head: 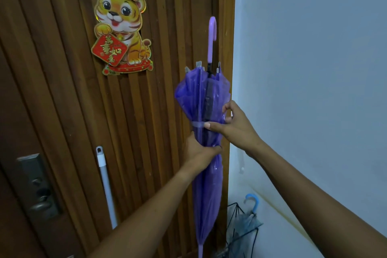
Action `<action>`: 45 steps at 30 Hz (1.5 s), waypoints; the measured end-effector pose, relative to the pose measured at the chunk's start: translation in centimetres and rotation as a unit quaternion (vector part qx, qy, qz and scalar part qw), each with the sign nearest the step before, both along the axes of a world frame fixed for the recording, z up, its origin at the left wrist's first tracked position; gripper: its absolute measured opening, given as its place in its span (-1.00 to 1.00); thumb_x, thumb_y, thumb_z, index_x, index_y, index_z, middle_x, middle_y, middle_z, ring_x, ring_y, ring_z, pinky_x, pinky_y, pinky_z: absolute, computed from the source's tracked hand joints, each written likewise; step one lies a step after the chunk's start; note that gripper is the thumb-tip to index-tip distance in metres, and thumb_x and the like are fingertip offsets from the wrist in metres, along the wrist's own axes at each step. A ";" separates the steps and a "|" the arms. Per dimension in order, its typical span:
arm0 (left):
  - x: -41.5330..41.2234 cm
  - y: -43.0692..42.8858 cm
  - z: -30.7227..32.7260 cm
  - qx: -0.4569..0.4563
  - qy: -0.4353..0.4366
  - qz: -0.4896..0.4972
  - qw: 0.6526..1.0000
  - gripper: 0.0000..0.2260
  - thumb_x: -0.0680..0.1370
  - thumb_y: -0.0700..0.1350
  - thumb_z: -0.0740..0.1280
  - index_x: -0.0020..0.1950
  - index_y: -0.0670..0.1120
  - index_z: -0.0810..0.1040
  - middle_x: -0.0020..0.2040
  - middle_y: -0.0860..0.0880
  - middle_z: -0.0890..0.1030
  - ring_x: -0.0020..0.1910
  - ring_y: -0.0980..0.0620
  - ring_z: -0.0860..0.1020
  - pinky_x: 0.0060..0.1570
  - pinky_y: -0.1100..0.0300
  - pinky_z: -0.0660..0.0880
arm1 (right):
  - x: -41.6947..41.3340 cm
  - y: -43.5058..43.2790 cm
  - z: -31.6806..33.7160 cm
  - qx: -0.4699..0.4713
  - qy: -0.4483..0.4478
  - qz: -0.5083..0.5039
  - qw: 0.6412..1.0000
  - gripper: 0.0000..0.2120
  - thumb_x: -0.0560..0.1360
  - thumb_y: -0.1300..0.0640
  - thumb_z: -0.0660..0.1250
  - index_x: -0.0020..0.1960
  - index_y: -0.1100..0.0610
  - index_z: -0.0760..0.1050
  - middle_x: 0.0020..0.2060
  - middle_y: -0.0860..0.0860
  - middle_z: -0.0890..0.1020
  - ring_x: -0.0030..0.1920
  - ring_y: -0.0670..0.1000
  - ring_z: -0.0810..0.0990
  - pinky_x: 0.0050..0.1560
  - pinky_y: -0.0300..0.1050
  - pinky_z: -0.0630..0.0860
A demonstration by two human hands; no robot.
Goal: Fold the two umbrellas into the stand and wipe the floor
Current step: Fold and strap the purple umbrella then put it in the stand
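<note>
Both hands (213, 138) grip upright purple umbrella (206, 163).

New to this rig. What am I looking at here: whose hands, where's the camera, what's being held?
There is no robot: one head-worn wide-angle camera looks forward and down at a person's bare hands. The left hand grips the closed purple umbrella, held handle-up. The right hand pinches its tie strap around the canopy. Behind is a slatted wooden door with a tiger decoration; a white pole leans on it. At lower right, a black wire stand already holds a blue-handled umbrella.
</note>
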State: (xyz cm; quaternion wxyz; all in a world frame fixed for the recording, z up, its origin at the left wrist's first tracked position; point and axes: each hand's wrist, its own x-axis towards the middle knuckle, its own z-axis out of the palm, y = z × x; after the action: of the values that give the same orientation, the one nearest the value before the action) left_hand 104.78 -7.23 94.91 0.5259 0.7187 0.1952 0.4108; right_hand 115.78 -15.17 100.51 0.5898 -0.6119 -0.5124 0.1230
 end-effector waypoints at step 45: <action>-1.0 0.8 1.6 -0.109 0.051 0.001 0.993 -0.83 0.36 -0.36 0.39 -0.11 -0.18 0.56 -0.30 -0.09 0.59 -0.35 -0.02 0.61 -0.35 0.18 0.55 | 0.2 -2.1 2.3 -0.140 -0.163 -0.141 0.966 -0.60 0.40 -0.15 0.53 -0.33 0.16 0.52 -0.50 -0.06 0.51 -0.49 -0.13 0.50 -0.44 -0.32 0.36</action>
State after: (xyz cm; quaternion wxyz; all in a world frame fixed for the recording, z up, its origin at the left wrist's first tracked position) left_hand 103.80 -6.41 96.49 0.5900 0.6770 0.2657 0.3506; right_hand 116.01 -17.23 102.84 0.4186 -0.7661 -0.4876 0.0078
